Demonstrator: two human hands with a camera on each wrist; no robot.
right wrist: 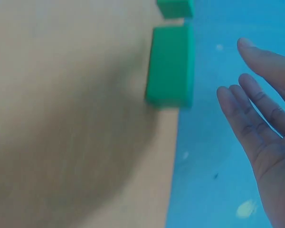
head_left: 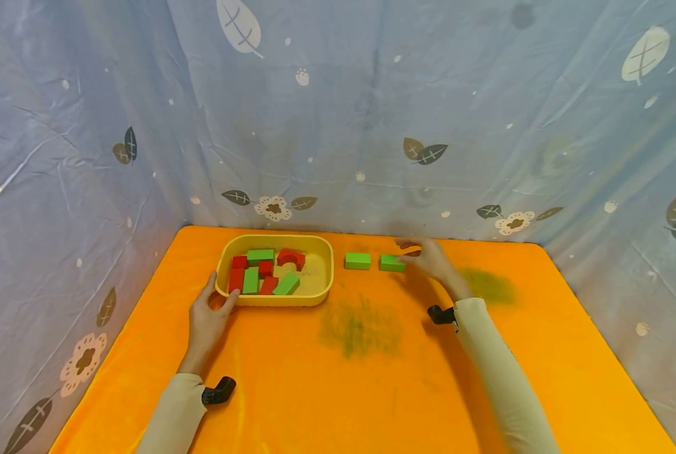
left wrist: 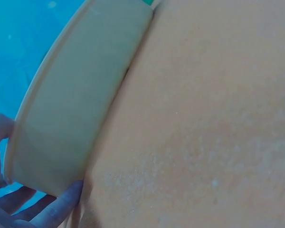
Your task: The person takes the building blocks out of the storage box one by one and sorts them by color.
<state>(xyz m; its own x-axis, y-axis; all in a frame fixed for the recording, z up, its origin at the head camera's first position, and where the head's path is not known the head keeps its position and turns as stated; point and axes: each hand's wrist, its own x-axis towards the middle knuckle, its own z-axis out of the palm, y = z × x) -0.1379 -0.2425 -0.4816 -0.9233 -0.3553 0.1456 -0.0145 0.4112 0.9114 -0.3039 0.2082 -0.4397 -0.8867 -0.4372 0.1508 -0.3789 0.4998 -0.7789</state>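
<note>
My left hand grips the left front corner of a yellow plastic tub, its thumb at the front rim and its fingers along the left side. In the left wrist view, fingers lie against the tub's wall. Red and green blocks lie inside, among them a red arch block. My right hand hovers by the right end of a green block, holding nothing. In the right wrist view, its fingers are extended and apart from the green block.
Another green block lies between the tub and the block by my right hand. An orange cloth covers the table, with a darker patch in front of the blocks. Blue patterned curtains stand behind and at both sides.
</note>
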